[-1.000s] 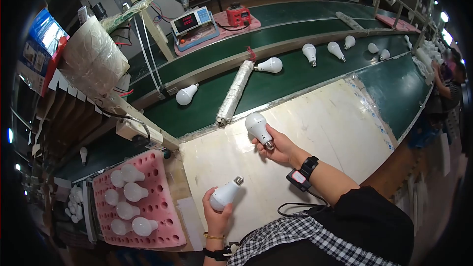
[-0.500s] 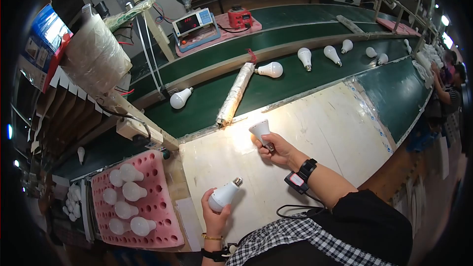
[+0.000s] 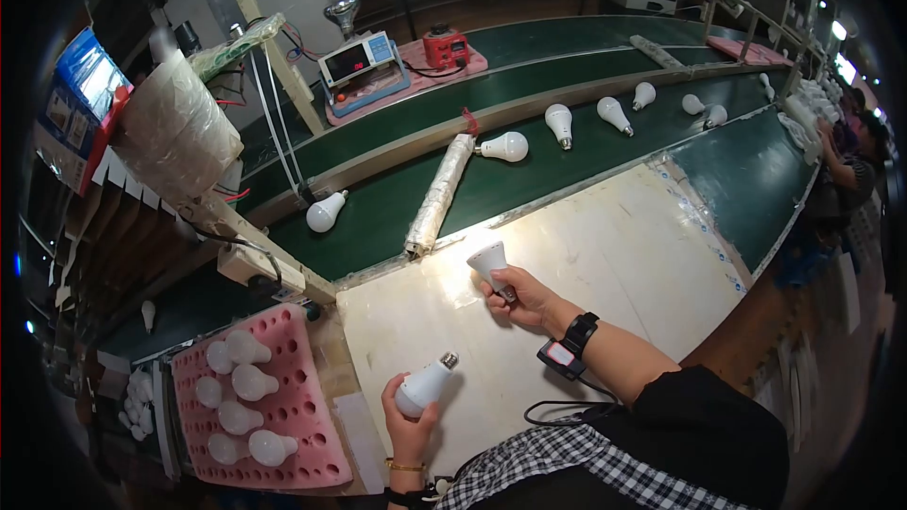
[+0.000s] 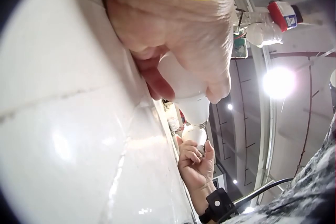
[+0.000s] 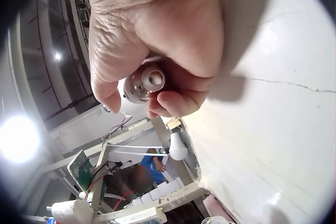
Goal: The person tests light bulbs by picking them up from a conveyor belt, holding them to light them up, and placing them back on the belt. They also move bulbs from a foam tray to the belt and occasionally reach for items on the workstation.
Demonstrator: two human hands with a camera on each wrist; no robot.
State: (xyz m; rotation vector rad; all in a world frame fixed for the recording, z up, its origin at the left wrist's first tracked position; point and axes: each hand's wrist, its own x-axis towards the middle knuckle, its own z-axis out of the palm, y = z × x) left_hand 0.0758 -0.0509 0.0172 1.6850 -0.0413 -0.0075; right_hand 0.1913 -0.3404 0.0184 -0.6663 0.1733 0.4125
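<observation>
The right hand pinches a white bulb near its metal base, the bulb's wide end tilted toward the belt and bright light on the board beyond it. In the right wrist view the fingers of the right hand curl round the metal screw base. Lower on the board, the left hand grips a second bulb by its round end, its screw base pointing up and right. The left wrist view shows the left hand close over the white board, around its bulb.
A pink foam tray holding several bulbs lies at the left. Several more bulbs lie on the green belt, beside a wrapped bar. A meter and a red device stand behind. Another person is at far right.
The right hand has tilted its bulb so the wide end faces away, and bright light has appeared on the board. The left hand keeps its grip. The whole view has shifted slightly.
</observation>
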